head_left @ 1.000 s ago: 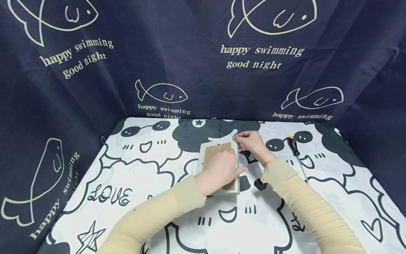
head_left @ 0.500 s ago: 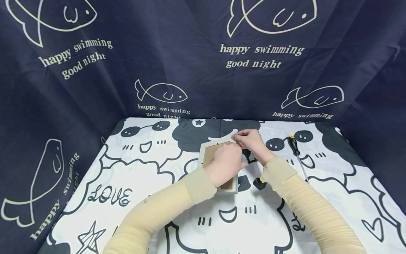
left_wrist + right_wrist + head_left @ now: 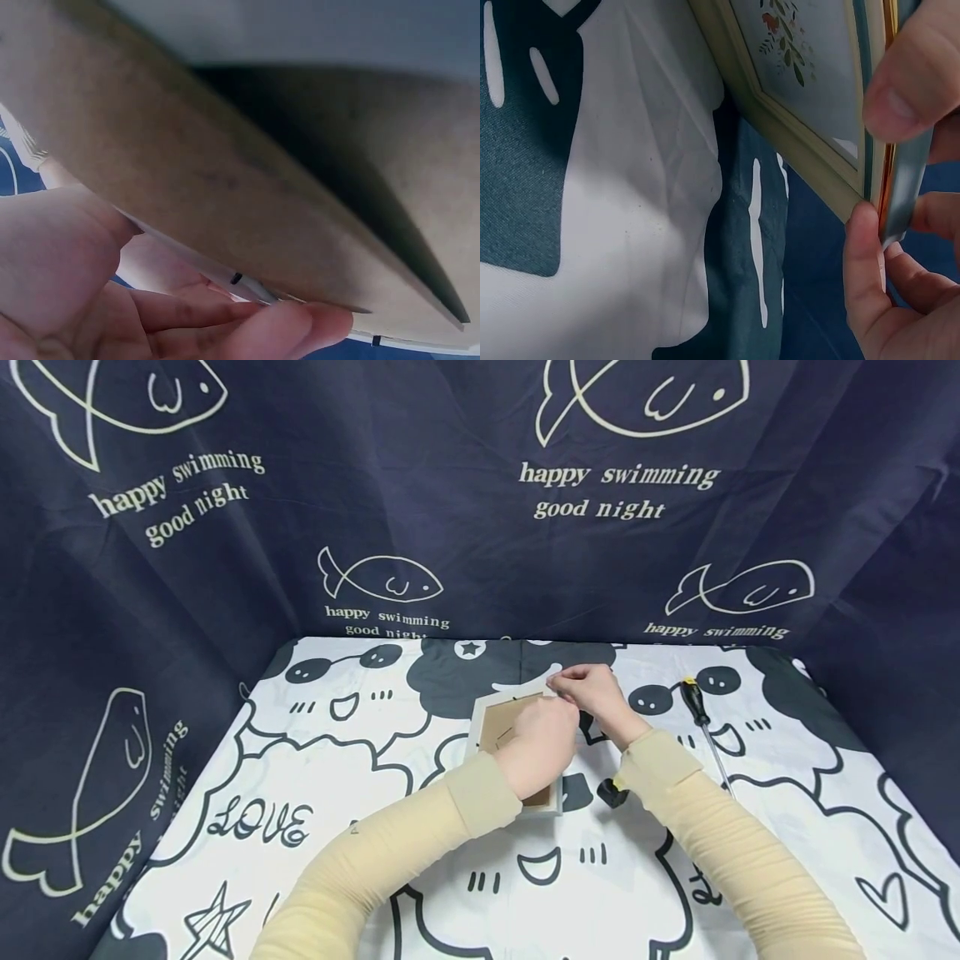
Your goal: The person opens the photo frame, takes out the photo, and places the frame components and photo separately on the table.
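A picture frame point(image 3: 483, 714) with pale edges stands back side toward the head camera, its brown backing board point(image 3: 498, 722) showing. My right hand point(image 3: 592, 692) grips its upper right corner; in the right wrist view, thumb and fingers sit on both sides of the frame's edge point(image 3: 904, 176). A floral print point(image 3: 784, 45) shows on its front. My left hand point(image 3: 546, 735) is curled over the right part of the back and covers much of it. In the left wrist view its fingertips point(image 3: 300, 326) pinch at the frame's rim, beside small black tabs point(image 3: 237, 278). A brown flap point(image 3: 187, 172) stands out from the backing.
Right of the hands lies a screwdriver point(image 3: 696, 703) with a black and yellow handle. A small black and yellow object point(image 3: 613, 792) sits near the right sleeve. The white patterned cloth point(image 3: 285, 777) covers the table, and a dark blue curtain point(image 3: 480, 485) hangs behind.
My left hand has moved right and slightly up along the frame's back, and its thumb no longer sticks out. The right hand keeps its grip on the corner, with only slight movement.
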